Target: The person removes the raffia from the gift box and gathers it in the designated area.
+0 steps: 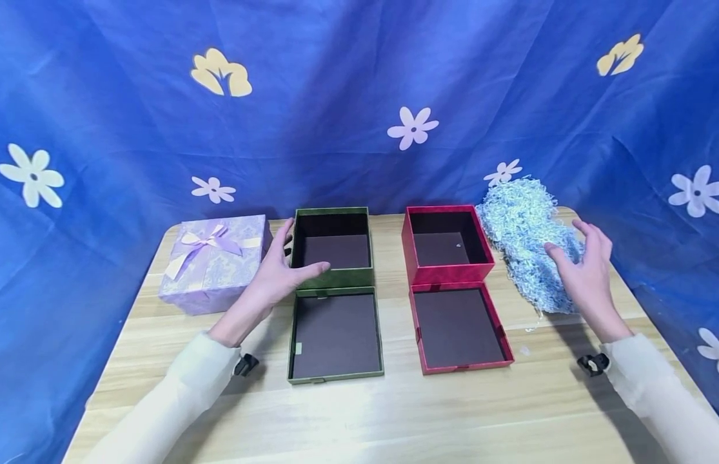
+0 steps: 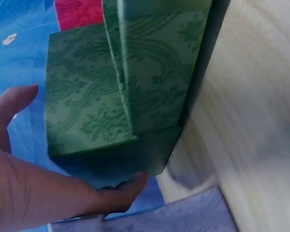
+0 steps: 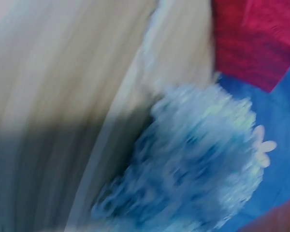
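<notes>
A green patterned box [image 1: 336, 278] stands without its cover, its dark inside facing up. My left hand [image 1: 276, 270] is at its left side, thumb and fingers spread apart around the near left corner. In the left wrist view, a fingertip lies right at the side of the green box [image 2: 82, 96], while the thumb is apart from it. On the right, my right hand [image 1: 588, 274] hovers at the edge of a heap of pale blue shredded paper [image 1: 518, 212], fingers loosely bent with nothing between them. The right wrist view shows the shredded paper [image 3: 193, 159], somewhat blurred.
A green lid [image 1: 336, 335] lies inside-up before the green box. Beside them are a red box [image 1: 452, 274] with a small scrap inside and its red lid [image 1: 463, 328]. A lilac gift box [image 1: 220, 296] with a ribbon bow sits left. Blue flowered cloth [image 1: 347, 96] hangs behind.
</notes>
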`<act>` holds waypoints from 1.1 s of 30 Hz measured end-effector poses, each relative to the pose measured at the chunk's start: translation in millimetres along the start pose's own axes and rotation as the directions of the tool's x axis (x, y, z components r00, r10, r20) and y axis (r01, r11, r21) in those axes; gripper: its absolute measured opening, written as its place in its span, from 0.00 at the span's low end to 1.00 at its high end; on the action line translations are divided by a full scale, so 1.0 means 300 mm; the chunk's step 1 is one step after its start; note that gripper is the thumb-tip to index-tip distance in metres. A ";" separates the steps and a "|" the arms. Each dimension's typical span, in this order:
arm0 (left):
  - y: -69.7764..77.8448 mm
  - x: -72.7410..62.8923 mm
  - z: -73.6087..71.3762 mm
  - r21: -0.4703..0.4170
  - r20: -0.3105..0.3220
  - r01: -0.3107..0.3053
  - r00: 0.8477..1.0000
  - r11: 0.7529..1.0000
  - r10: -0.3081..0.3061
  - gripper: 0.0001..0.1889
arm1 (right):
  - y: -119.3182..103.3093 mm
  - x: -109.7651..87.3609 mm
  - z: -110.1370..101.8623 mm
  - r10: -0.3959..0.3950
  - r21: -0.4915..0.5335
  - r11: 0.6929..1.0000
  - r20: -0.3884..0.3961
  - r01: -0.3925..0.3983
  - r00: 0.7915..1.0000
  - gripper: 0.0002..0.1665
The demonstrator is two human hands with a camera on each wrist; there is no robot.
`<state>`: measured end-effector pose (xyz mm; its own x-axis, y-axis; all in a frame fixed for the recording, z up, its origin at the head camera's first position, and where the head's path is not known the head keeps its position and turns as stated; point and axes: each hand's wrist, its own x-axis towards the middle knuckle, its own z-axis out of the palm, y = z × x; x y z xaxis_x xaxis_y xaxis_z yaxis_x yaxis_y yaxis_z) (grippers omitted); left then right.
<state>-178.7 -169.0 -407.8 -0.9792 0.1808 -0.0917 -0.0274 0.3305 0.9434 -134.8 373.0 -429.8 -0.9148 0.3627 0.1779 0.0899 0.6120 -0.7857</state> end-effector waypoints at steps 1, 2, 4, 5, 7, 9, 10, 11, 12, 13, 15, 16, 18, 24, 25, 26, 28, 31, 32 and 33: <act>0.004 -0.005 -0.004 0.003 0.001 -0.006 1.000 1.000 0.006 0.66 | -0.011 -0.011 0.003 -0.009 0.028 1.000 -0.012 0.009 1.000 0.45; 0.008 -0.011 -0.009 0.005 0.004 -0.010 1.000 1.000 0.010 0.65 | -0.024 -0.023 0.005 -0.015 0.058 0.998 -0.024 0.016 1.000 0.43; 0.018 -0.026 -0.017 0.021 0.009 -0.026 1.000 0.999 0.026 0.64 | -0.051 -0.045 0.016 -0.029 0.118 0.992 -0.044 0.034 0.999 0.37; 0.023 -0.034 -0.021 0.027 0.013 -0.038 0.999 0.999 0.037 0.63 | -0.066 -0.056 0.023 -0.030 0.149 0.988 -0.049 0.037 0.998 0.35; 0.035 -0.049 -0.030 0.030 0.016 -0.061 0.998 0.998 0.061 0.62 | -0.097 -0.076 0.038 -0.041 0.211 0.976 -0.050 0.051 0.998 0.32; 0.047 -0.063 -0.041 0.029 0.018 -0.081 0.997 0.996 0.081 0.61 | -0.132 -0.096 0.053 -0.053 0.260 0.964 -0.037 0.061 0.998 0.30; 0.053 -0.070 -0.048 0.025 0.020 -0.087 0.996 0.996 0.086 0.60 | -0.147 -0.105 0.060 -0.059 0.284 0.957 -0.029 0.065 0.998 0.29; 0.059 -0.076 -0.055 0.014 0.024 -0.091 0.996 0.996 0.090 0.60 | -0.165 -0.115 0.066 -0.058 0.310 0.949 -0.015 0.060 0.998 0.29; 0.064 -0.082 -0.062 0.005 0.029 -0.092 0.995 0.996 0.092 0.59 | -0.182 -0.124 0.072 -0.059 0.345 0.937 0.005 0.054 0.998 0.28; 0.068 -0.088 -0.069 -0.002 0.032 -0.091 0.995 0.996 0.091 0.58 | -0.199 -0.134 0.076 -0.053 0.393 0.919 0.031 0.037 0.998 0.27; 0.077 -0.098 -0.085 -0.027 0.039 -0.084 0.996 0.996 0.085 0.57 | -0.234 -0.152 0.086 -0.043 0.488 0.873 0.083 -0.003 0.996 0.26; 0.081 -0.104 -0.092 -0.034 0.040 -0.081 0.996 0.996 0.082 0.56 | -0.251 -0.161 0.090 -0.037 0.537 0.843 0.112 -0.029 0.993 0.25; 0.087 -0.114 -0.111 -0.044 0.030 -0.077 0.996 0.996 0.078 0.55 | -0.288 -0.180 0.102 -0.030 0.622 0.778 0.179 -0.089 0.983 0.23; 0.095 -0.159 -0.188 -0.032 -0.069 -0.093 0.994 0.995 0.090 0.45 | -0.383 -0.229 0.152 -0.083 0.706 0.688 0.305 -0.166 0.949 0.22; 0.094 -0.170 -0.202 -0.030 -0.096 -0.104 0.990 0.994 0.101 0.43 | -0.399 -0.235 0.165 -0.096 0.710 0.683 0.321 -0.172 0.942 0.23; 0.089 -0.179 -0.216 -0.024 -0.122 -0.118 0.986 0.993 0.114 0.42 | -0.414 -0.240 0.178 -0.112 0.708 0.684 0.337 -0.173 0.935 0.24; 0.076 -0.197 -0.243 -0.010 -0.172 -0.151 0.974 0.988 0.147 0.39 | -0.441 -0.246 0.204 -0.138 0.700 0.691 0.374 -0.181 0.917 0.25; 0.054 -0.225 -0.285 0.012 -0.237 -0.188 0.954 0.982 0.186 0.34 | -0.481 -0.253 0.252 -0.175 0.690 0.698 0.421 -0.190 0.890 0.28; 0.045 -0.233 -0.301 0.021 -0.255 -0.192 0.948 0.981 0.192 0.33 | -0.494 -0.255 0.270 -0.187 0.687 0.701 0.436 -0.191 0.880 0.29; 0.037 -0.242 -0.317 0.030 -0.270 -0.193 0.943 0.981 0.194 0.32 | -0.509 -0.257 0.289 -0.197 0.687 0.699 0.450 -0.197 0.871 0.30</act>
<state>-126.9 -266.7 -360.4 -0.9831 -0.0156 0.1825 0.1683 0.3165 0.9335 -112.1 190.8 -375.0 -0.9918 -0.1209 0.0425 -0.0271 -0.1263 -0.9916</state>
